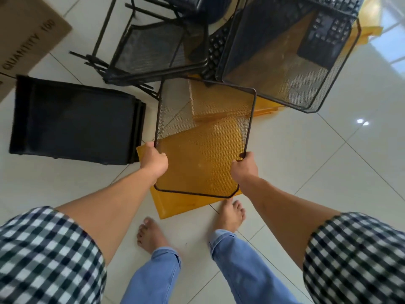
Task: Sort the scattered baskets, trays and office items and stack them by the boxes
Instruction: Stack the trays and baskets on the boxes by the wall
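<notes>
I hold a black wire-mesh tray (203, 137) in the air over the floor, both hands on its side rims. My left hand (154, 162) grips the left rim and my right hand (244, 167) grips the right rim. Under the tray lie yellow plastic trays (175, 207) on the white tiles. To the left sits a stack of black plastic trays (72, 119). A cardboard box (24, 38) marked QUANTITY 100 lies at the upper left.
A larger black mesh basket (285, 58) leans at the upper right over black keyboards (326, 34) and more yellow trays. Another mesh tray with black metal frames (149, 49) lies at top centre. My bare feet (151, 235) stand just below the yellow tray.
</notes>
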Demonstrator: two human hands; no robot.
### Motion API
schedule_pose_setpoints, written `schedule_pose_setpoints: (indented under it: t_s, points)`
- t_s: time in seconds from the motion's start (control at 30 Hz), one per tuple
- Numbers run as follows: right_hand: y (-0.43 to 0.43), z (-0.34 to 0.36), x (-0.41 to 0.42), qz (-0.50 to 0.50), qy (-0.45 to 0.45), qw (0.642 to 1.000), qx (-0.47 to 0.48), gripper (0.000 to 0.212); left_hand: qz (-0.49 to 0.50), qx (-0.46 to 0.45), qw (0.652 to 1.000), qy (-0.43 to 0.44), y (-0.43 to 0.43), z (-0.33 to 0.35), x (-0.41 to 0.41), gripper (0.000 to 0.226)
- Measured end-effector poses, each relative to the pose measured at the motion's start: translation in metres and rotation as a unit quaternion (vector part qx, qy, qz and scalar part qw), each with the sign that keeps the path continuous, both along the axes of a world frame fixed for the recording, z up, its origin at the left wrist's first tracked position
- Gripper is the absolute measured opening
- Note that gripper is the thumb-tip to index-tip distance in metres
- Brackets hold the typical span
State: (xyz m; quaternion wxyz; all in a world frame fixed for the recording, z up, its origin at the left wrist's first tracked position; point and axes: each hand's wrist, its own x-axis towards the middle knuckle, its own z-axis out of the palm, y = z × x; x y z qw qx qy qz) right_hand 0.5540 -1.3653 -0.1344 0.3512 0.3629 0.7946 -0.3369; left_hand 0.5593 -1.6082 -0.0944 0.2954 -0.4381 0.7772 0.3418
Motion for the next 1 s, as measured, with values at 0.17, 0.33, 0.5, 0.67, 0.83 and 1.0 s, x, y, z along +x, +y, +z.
schedule_pose_setpoints:
  t_s: [0.17, 0.33, 0.5, 0.67, 0.83, 1.0]
  points:
    - [0.007, 0.066, 0.002, -0.019, 0.008, 1.0, 0.014, 0.023, -0.006, -0.002, 1.0, 0.025, 0.002, 0.057, 0.015, 0.036]
    - [0.018, 0.141, 0.025, -0.071, 0.009, 0.997, 0.014, 0.031, -0.011, 0.016, 0.999, 0.03, 0.013, 0.129, 0.03, 0.035]
    - [0.023, 0.213, 0.049, -0.137, 0.047, 0.989, 0.028, 0.029, -0.011, 0.046, 0.998, 0.05, 0.019, 0.198, 0.041, 0.034]
    - [0.01, 0.283, 0.06, -0.183, 0.091, 0.979, 0.021, 0.025, -0.019, 0.067, 0.994, 0.089, 0.004, 0.272, 0.046, 0.034]
    - [-0.017, 0.354, 0.056, -0.222, 0.138, 0.965, -0.006, 0.023, -0.002, 0.129, 0.985, 0.112, -0.029, 0.346, 0.049, 0.028]
    - [-0.051, 0.421, 0.045, -0.236, 0.2, 0.951, -0.025, 0.022, 0.022, 0.119, 0.98, 0.161, -0.06, 0.409, 0.059, 0.018]
